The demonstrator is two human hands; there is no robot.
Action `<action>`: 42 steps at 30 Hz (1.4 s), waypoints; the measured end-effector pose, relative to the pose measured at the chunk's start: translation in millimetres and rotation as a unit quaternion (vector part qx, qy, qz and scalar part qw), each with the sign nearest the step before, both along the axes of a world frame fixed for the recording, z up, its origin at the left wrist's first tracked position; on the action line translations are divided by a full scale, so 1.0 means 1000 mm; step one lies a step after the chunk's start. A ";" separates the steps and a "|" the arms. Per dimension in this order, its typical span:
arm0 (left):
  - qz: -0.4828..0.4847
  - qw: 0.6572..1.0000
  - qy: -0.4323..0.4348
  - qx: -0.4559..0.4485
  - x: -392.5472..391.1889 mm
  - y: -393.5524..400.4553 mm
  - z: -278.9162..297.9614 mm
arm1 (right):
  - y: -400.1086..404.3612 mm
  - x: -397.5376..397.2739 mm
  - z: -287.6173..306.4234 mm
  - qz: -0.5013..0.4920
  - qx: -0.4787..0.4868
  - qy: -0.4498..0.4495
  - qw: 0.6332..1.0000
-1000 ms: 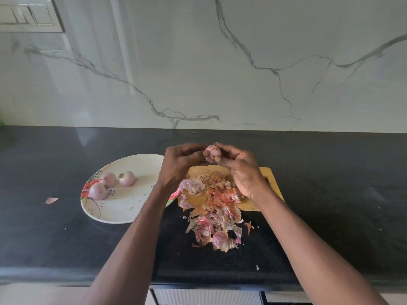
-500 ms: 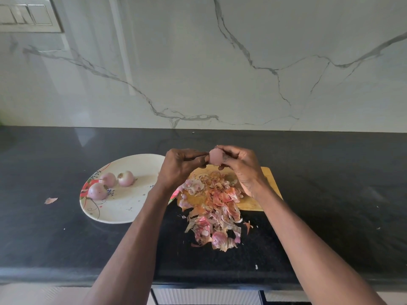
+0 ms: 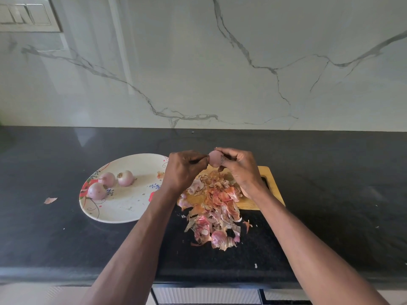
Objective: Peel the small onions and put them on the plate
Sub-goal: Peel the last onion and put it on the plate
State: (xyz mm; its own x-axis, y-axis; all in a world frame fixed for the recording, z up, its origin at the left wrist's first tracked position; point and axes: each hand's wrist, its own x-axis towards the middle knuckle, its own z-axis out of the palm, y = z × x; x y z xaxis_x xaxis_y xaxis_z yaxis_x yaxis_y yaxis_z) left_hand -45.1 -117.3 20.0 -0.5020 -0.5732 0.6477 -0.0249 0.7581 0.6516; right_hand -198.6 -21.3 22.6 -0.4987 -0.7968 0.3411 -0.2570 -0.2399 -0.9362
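Three peeled onions (image 3: 108,184) sit by the plate (image 3: 123,208)'s left rim. Onion number four (image 3: 214,158) has gone from papery-topped a second ago to smooth pink, held above the cutting board (image 3: 269,188)'s far edge: right hand (image 3: 239,167) gripping it, left hand (image 3: 185,170) pinching at its side. Probably plate-ready soon.

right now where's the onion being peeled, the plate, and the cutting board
onion being peeled (image 3: 214,158), head view, on its bare pink side between the two hands
plate (image 3: 123,213), head view, on a bare patch near its front rim
cutting board (image 3: 272,190), head view, on its uncovered right edge
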 end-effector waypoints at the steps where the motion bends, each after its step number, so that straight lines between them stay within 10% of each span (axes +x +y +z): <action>1: 0.009 1.000 0.002 -0.005 -0.001 0.002 -0.001 | 0.000 0.001 -0.001 -0.001 0.001 -0.001 1.000; 15: 0.055 0.997 0.022 -0.047 -0.001 0.007 0.003 | 0.005 0.005 0.010 0.098 -0.004 -0.174 0.980; 24: -0.065 0.973 0.085 0.203 0.003 0.005 0.015 | 0.009 0.006 0.018 0.184 -0.019 -0.314 0.931; 30: -0.137 0.977 0.038 0.160 0.002 0.015 0.019 | 0.012 0.009 0.021 0.181 -0.021 -0.323 0.928; 42: 0.027 0.997 0.073 0.000 -0.003 0.008 0.007 | 0.009 0.017 0.020 0.148 -0.007 -0.317 0.937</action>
State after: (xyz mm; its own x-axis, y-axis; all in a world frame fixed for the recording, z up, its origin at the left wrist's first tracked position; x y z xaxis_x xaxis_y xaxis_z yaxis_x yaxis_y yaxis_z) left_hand -48.1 -109.0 27.4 -0.3710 -0.5966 0.7116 0.0303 0.7581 0.6514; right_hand -181.9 -12.8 42.6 -0.3619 -0.9302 0.0620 0.4294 -0.2253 -0.8746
